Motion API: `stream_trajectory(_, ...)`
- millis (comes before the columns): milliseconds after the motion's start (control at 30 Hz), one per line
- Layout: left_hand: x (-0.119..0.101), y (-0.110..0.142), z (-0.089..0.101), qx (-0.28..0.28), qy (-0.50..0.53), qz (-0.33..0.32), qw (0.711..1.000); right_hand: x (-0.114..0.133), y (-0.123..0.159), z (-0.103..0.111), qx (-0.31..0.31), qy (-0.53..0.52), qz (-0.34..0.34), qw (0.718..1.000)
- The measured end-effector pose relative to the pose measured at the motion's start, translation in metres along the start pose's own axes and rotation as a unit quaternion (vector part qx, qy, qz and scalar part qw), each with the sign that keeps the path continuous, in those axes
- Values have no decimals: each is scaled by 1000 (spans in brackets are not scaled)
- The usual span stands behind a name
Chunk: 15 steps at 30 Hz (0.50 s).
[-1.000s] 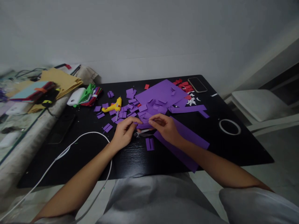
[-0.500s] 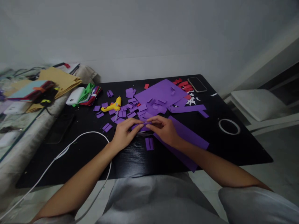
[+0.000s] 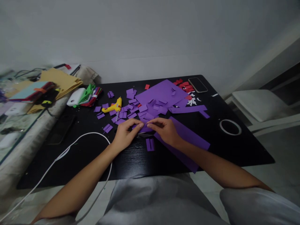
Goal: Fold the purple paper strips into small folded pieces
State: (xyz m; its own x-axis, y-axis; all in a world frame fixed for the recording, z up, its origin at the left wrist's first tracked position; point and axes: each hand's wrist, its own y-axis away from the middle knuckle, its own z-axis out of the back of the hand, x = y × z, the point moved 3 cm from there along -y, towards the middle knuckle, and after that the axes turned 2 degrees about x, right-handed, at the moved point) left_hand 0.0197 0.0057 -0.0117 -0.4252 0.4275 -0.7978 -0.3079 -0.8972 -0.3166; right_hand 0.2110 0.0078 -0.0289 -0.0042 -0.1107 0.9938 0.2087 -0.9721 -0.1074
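My left hand [image 3: 125,134] and my right hand [image 3: 166,132] meet near the middle of the black table. Thumb and fingers of both are pinched on a small purple paper piece [image 3: 144,128], partly covered by the fingertips. A grey blade-like edge [image 3: 144,135] shows just beneath; the rest of it is hidden. Nearer to me lies a small folded purple piece [image 3: 150,144] with a raised crease. Under my right forearm a large purple sheet [image 3: 187,137] stretches out. Many small purple pieces [image 3: 142,108] are scattered beyond my hands.
A yellow glue gun [image 3: 112,107] rests among the pieces at left. A white cable [image 3: 89,133] loops beside my left arm. Behind are another purple sheet [image 3: 164,90], red scraps [image 3: 185,86] and a phone [image 3: 198,85]. A tape ring [image 3: 230,127] lies at right.
The right thumb and fingertips have drawn closer together on the small purple piece. Both hands otherwise stay in the same place; the view shifts very slightly.
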Motion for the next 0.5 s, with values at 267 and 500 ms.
stream_trajectory(267, -2, 0, 0, -18, 7, 1, 1000, 0, 0, 0, -3, 8, 3, 1000)
stream_trajectory(500, 3, 0, -1, -27, 19, 29, 999, -3, -1, -2, -4, -29, -12, 1000)
